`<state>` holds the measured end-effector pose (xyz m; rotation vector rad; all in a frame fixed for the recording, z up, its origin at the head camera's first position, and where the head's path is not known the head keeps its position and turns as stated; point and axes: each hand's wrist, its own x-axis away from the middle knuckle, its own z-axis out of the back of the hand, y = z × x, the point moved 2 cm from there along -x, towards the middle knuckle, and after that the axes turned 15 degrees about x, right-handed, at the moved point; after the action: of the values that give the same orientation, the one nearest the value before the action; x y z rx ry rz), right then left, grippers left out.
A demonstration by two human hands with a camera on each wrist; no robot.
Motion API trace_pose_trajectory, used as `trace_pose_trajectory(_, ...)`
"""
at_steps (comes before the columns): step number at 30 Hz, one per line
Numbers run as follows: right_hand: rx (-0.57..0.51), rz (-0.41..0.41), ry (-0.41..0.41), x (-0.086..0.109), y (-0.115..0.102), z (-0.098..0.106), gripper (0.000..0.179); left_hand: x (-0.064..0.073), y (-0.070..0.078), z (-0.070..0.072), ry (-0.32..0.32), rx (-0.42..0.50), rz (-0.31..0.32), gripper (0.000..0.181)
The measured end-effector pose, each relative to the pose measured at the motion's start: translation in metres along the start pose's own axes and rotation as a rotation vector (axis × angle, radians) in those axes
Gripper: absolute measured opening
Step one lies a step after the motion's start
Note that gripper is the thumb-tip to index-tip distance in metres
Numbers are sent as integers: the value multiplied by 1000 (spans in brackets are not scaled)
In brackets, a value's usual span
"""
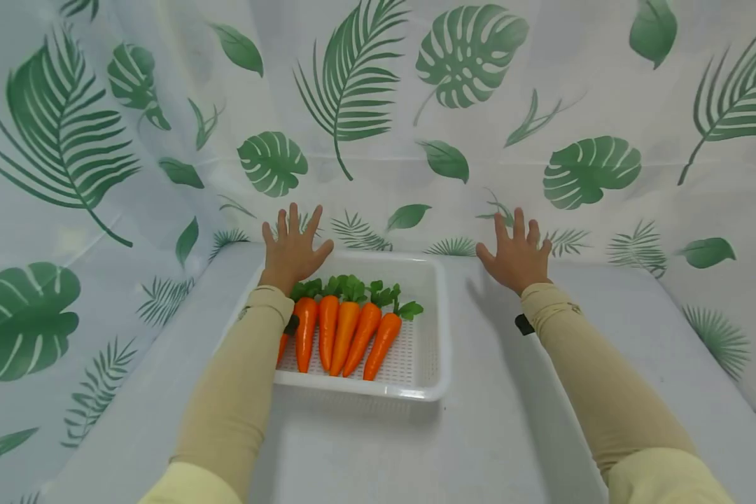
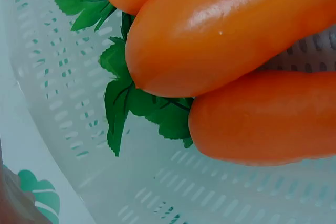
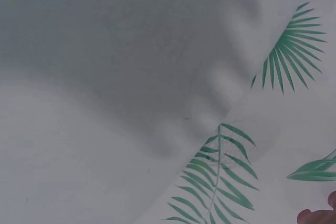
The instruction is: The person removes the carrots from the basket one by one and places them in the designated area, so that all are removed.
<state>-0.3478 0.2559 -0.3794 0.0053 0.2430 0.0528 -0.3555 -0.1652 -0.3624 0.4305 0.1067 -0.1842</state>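
Observation:
Several orange carrots (image 1: 346, 332) with green leafy tops lie side by side in a white perforated plastic basket (image 1: 444, 329). Over the basket's far left part my left hand (image 1: 292, 253) is held with fingers spread and nothing in it; its forearm hides the basket's left side and part of the leftmost carrot. From the left wrist, carrots (image 2: 226, 30) and their leaves show close up against the basket wall (image 2: 68, 129). To the right of the basket, my right hand (image 1: 516, 257) hovers with spread fingers, also holding nothing. Only its fingertips (image 3: 317, 216) enter the right wrist view.
The basket stands on a white tabletop (image 1: 479, 434). Behind and along both sides hangs a white curtain (image 1: 378, 189) printed with green leaves. A dark wrist camera (image 1: 525, 324) sits under the right sleeve. My right arm casts a shadow on the table.

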Motion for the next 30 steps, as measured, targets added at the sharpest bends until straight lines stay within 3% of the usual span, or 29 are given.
trace_pose_trajectory(6,11,2,-1,-5,-4,-1,79,-2,-6,5,13,61,3,79)
trace_pose_trajectory(13,-1,11,-19,-10,-11,-2,80,6,-9,20,8,115,6,80)
trace_pose_trajectory(25,-31,43,5,-9,-11,-1,79,22,-39,52,-210,245,-2,81)
trace_pose_trajectory(30,-48,47,-13,-8,-8,-2,80,37,-59,62,-309,343,15,79)
